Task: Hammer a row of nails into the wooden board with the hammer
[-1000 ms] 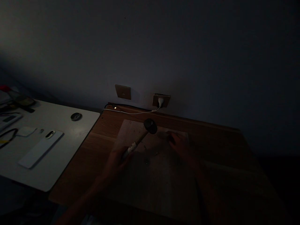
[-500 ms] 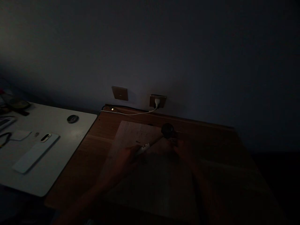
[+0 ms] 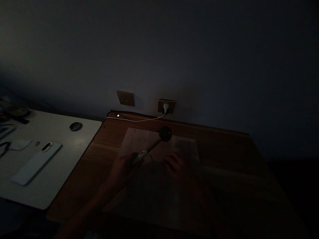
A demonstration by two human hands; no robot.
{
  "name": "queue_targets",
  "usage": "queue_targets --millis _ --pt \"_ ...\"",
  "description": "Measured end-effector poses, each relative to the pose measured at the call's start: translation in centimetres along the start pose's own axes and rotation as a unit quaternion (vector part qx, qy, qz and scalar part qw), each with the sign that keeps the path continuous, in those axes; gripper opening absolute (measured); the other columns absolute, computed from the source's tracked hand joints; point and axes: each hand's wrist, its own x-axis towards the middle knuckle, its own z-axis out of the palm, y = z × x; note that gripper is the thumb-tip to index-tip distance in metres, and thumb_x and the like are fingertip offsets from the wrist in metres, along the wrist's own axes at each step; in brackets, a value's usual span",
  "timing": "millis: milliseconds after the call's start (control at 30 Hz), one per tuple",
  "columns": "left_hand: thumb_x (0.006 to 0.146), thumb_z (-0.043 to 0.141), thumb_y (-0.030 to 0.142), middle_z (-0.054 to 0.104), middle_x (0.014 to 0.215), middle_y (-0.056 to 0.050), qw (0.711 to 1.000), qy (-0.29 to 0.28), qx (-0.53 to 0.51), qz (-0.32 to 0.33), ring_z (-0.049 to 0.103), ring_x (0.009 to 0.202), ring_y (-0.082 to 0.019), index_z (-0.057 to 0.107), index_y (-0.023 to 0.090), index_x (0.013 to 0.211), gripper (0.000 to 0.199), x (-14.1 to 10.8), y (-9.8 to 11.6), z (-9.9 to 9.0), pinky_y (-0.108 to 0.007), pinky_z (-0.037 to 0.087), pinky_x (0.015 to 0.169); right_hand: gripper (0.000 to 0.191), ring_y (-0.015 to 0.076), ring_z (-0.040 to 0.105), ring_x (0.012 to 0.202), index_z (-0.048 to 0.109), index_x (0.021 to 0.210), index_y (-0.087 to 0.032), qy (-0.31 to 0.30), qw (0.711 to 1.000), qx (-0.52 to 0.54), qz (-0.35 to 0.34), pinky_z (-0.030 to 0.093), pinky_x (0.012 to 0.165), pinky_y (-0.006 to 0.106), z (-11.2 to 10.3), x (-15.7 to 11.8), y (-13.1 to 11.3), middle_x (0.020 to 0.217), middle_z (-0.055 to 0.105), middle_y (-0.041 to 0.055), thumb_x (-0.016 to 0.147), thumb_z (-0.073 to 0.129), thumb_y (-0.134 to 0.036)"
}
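The picture is very dark. My left hand is closed around the pale handle of a tool with a dark round head, which points up and to the right. Under both hands a pale sheet lies on the wooden table. A small thin object rests on the sheet just right of the handle. To the right, my right hand is low over the sheet, apart from the tool, its fingers bent; whether they hold anything is too dark to tell.
On the white table at left are a light phone, a round dark object, cables and other items. A white plug sits in the wall socket, its cord running left along the wooden table's back edge.
My left hand and the tool have moved left. My right hand has come away from the tool's dark head and moved down and left over the sheet.
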Motion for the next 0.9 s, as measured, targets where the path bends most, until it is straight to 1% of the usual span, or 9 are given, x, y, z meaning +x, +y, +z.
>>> queue_targets --millis 100,167,233,367,433,500,600,733,900 --pt "0.095 0.052 0.051 0.076 0.082 -0.005 1.000 0.019 -0.007 -0.017 0.071 0.072 -0.020 0.074 0.018 0.104 0.041 -0.4 -0.5 -0.7 -0.026 0.041 0.061 0.033 0.0255 0.070 0.109 0.075 0.113 -0.025 -0.064 0.997 0.006 -0.049 0.060 0.101 0.044 0.4 1.0 -1.6 0.109 0.076 0.0061 0.088 0.063 -0.006" --pt "0.094 0.052 0.053 0.075 0.079 -0.005 0.999 0.027 -0.005 -0.030 0.070 0.070 -0.020 0.074 0.017 0.103 0.043 -0.6 -0.7 -1.0 -0.026 0.040 0.060 0.030 0.0253 0.071 0.104 0.076 0.106 -0.024 -0.088 0.994 0.010 -0.061 0.061 0.097 0.043 0.2 1.9 -1.5 0.102 0.076 0.0054 0.085 0.066 -0.004" --pt "0.093 0.051 0.054 0.073 0.077 -0.005 0.999 0.027 0.001 -0.045 0.069 0.068 -0.021 0.075 0.017 0.103 0.045 -0.8 -0.9 -1.1 -0.026 0.038 0.058 0.030 0.0235 0.072 0.100 0.076 0.103 -0.024 -0.095 0.994 0.016 -0.057 0.061 0.092 0.039 -0.3 2.7 -0.7 0.100 0.076 0.0041 0.082 0.067 -0.004" --pt "0.094 0.049 0.056 0.073 0.078 -0.006 0.998 0.020 0.003 -0.058 0.070 0.069 -0.021 0.074 0.017 0.102 0.047 -1.2 -1.3 -1.2 -0.026 0.038 0.058 0.026 0.0206 0.071 0.091 0.076 0.100 -0.022 -0.059 0.998 0.007 0.011 0.059 0.082 0.034 -1.8 4.4 1.7 0.102 0.072 0.0068 0.087 0.061 -0.006" --pt "0.094 0.048 0.055 0.074 0.078 -0.005 0.999 0.017 -0.003 -0.050 0.070 0.069 -0.021 0.074 0.018 0.102 0.045 -1.4 -1.4 -1.2 -0.025 0.039 0.059 0.022 0.0206 0.071 0.089 0.075 0.096 -0.021 -0.039 0.998 -0.001 0.050 0.058 0.081 0.034 -2.4 5.3 2.8 0.101 0.070 0.0072 0.088 0.060 -0.008" --pt "0.095 0.049 0.055 0.074 0.079 -0.004 0.999 0.013 -0.011 -0.042 0.071 0.069 -0.021 0.074 0.019 0.102 0.044 -1.5 -1.6 -1.1 -0.025 0.039 0.059 0.021 0.0210 0.071 0.090 0.074 0.098 -0.021 -0.034 0.997 -0.005 0.075 0.056 0.081 0.034 -2.6 6.1 3.4 0.102 0.070 0.0068 0.087 0.062 -0.009" --pt "0.096 0.050 0.051 0.078 0.084 -0.005 0.999 0.000 -0.023 -0.035 0.074 0.075 -0.022 0.074 0.019 0.106 0.041 -1.6 -1.8 -0.9 -0.025 0.042 0.062 0.026 0.0220 0.072 0.094 0.074 0.104 -0.022 -0.055 0.995 0.001 0.088 0.056 0.084 0.034 -2.2 6.9 3.5 0.108 0.071 0.0068 0.082 0.067 -0.008" --pt "0.096 0.052 0.047 0.082 0.098 -0.005 0.999 0.002 -0.028 -0.026 0.077 0.088 -0.023 0.075 0.021 0.115 0.039 -1.6 -2.2 -0.7 -0.026 0.047 0.070 0.037 0.0247 0.072 0.106 0.074 0.109 -0.021 -0.083 0.992 0.011 0.095 0.055 0.095 0.037 -1.3 7.1 3.2 0.116 0.072 0.0090 0.078 0.068 -0.002" --pt "0.096 0.053 0.048 0.082 0.101 -0.007 0.999 -0.003 -0.024 -0.031 0.077 0.090 -0.024 0.076 0.020 0.117 0.042 -1.7 -2.6 -0.6 -0.026 0.049 0.071 0.040 0.0255 0.070 0.113 0.072 0.116 -0.019 -0.094 0.991 0.020 0.094 0.054 0.101 0.038 -1.0 7.0 3.1 0.122 0.071 0.0105 0.081 0.067 -0.001"
